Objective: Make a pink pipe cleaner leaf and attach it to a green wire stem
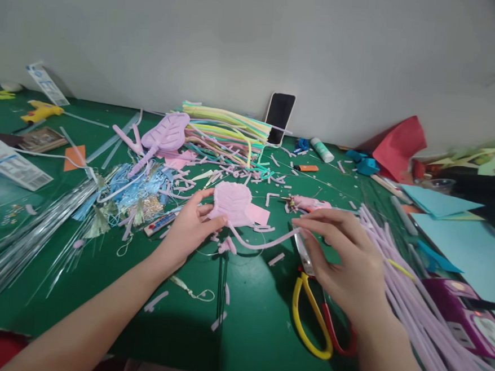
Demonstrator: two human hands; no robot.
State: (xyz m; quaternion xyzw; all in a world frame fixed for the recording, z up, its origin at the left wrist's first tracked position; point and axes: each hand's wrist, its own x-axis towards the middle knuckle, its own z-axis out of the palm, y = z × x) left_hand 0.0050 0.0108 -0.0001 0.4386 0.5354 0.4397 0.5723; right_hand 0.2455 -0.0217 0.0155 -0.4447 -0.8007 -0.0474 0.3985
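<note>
My left hand [189, 229] pinches a pink leaf-shaped piece made of pipe cleaners [232, 203], held just above the green table [255, 321]. A long pink pipe-cleaner stem [260, 244] curves out from the leaf to the right. My right hand [344, 260] pinches the far end of that stem between thumb and fingers. Yellow-and-red handled scissors [312, 314] lie on the table under my right hand.
A second pink leaf [168, 135] and a bundle of coloured pipe cleaners [226, 130] lie further back. A phone [279, 118] leans on the wall. Pink pipe cleaners [412, 310] pile at right beside a purple device [471, 317]. Clear strips [18, 248] lie at left.
</note>
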